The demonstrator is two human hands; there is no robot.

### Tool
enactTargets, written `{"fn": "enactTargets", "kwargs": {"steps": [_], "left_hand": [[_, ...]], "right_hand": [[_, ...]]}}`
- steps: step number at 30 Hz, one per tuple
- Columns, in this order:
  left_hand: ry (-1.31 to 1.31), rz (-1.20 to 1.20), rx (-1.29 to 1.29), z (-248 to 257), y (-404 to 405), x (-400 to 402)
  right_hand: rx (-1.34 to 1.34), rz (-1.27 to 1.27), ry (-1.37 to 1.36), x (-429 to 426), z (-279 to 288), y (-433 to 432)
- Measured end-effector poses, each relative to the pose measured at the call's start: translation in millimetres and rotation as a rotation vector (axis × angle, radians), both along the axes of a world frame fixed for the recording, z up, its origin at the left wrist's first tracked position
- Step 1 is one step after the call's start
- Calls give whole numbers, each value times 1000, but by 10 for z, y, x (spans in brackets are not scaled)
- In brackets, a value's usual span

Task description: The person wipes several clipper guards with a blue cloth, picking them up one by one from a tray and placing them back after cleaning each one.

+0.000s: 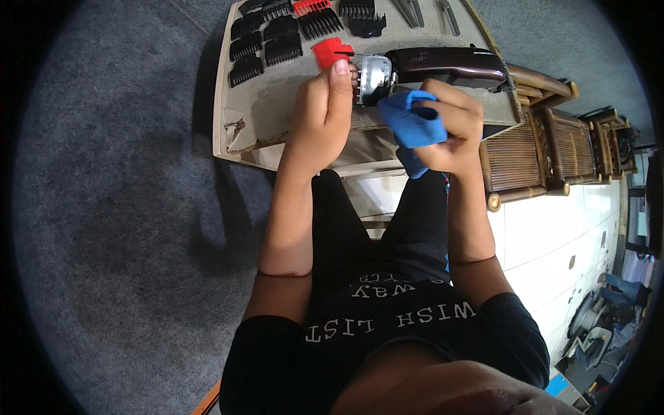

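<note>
My left hand [324, 111] is closed at the toothed end of a dark maroon hair clipper [448, 66], its fingers against the teeth of the metal head [374, 78]. A thin dark-tipped piece [344, 53] sticks out above my thumb; its far end reaches the clipper. My right hand [451, 124] grips a bunched blue cloth [415, 122] just below the clipper body. A red clipper guard comb [328, 52] lies behind my left thumb. Several black guard combs [282, 46] are laid in rows at the back left, with another red one [311, 6] among them.
The pale wooden tabletop [270, 111] has a raised rim and a chipped front left corner. Slim metal tools [450, 18] lie at its back. Bamboo chairs [513, 150] line the right, and a fan-like object [583, 316] stands farther off on the tiled floor [539, 233].
</note>
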State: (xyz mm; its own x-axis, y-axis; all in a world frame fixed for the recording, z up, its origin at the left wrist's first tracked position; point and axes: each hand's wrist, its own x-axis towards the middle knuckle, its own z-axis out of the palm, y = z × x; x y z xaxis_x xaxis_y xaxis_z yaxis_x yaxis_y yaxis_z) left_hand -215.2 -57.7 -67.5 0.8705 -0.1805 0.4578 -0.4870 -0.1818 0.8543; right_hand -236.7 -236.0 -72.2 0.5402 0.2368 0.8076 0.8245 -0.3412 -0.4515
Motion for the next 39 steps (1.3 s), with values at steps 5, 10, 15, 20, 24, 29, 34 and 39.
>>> {"fn": "enactTargets", "kwargs": {"steps": [5,10,15,20,24,29,34,39], "left_hand": [[21,26,-111,-33,-26,7],[29,46,-131,-27,-38,7],[-101,63,33,-30,-42,20],[-86,83,169,4,-33,-9],[-130,107,154,7,-43,-9],[-123,65,144,4,-30,3],[-129,73,196,16,-35,-13],[-141,91,87,-61,-41,20]], "right_hand": [[169,-101,-14,-13,-21,8],[238,-183,56,-6,27,50],[149,-80,35,41,23,39],[44,-68,96,58,45,69],[-12,-25,157,17,85,76],[84,-55,117,57,53,108],[-1,22,128,13,94,67],[-33,-15,153,12,90,77]]}}
